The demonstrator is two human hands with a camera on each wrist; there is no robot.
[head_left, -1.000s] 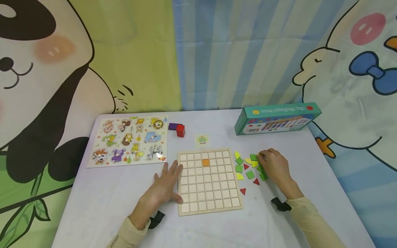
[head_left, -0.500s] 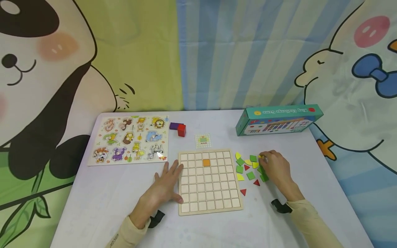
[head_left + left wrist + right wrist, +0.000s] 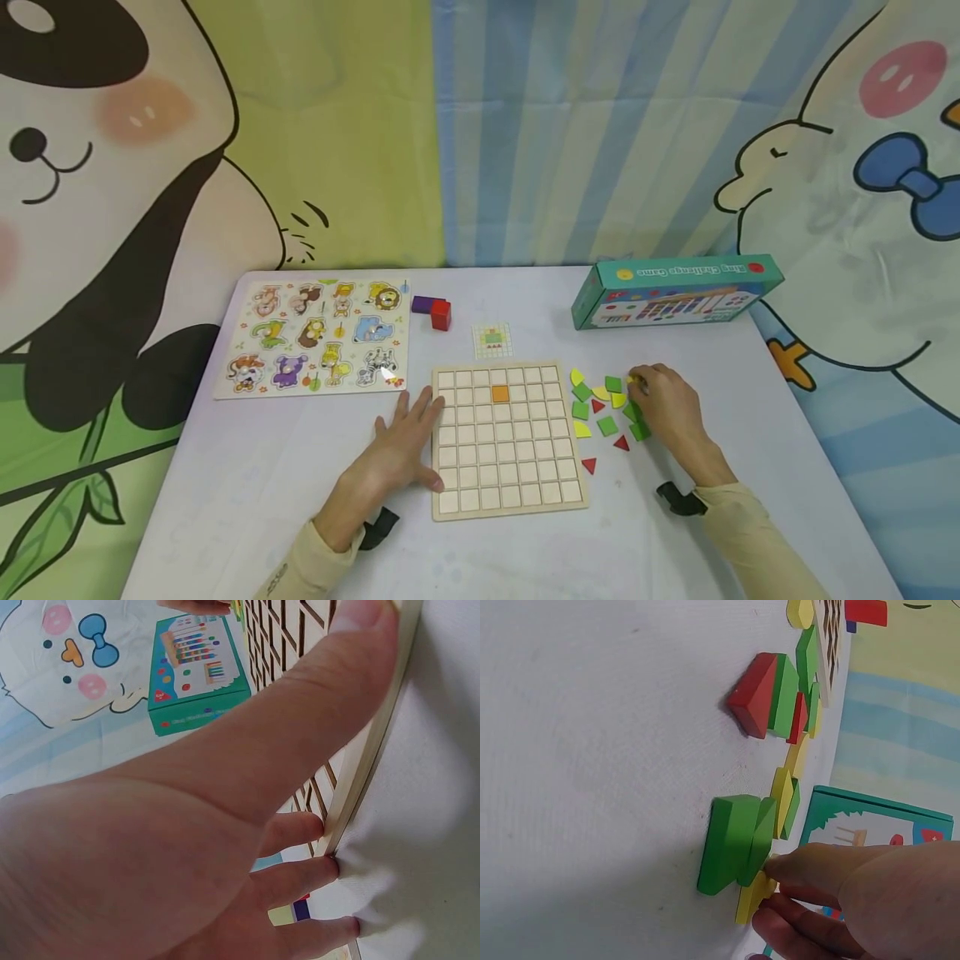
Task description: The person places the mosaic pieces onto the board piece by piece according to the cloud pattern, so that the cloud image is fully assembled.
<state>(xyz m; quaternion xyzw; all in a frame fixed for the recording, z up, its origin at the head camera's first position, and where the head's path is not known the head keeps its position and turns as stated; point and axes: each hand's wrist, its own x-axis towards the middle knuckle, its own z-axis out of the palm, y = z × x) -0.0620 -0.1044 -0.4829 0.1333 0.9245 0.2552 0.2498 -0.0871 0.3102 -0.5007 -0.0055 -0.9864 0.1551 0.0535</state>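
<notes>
A wooden grid board lies on the table with one orange square tile in an upper cell. My left hand rests on the board's left edge, fingers spread and thumb near the lower corner. To the board's right lie loose green tiles, yellow rounded tiles and red triangles. My right hand is at the far side of this group. Its thumb and fingertips pinch a yellow tile, partly hidden by the fingers, beside two green tiles.
A small pattern card lies behind the board. An animal puzzle board is at the back left, beside a red block and a purple block. A green game box stands at the back right.
The head view has shifted slightly. Both hands stay almost where they were, the left on the board's edge and the right at the tiles, with a little more yellow showing at its fingertips.
</notes>
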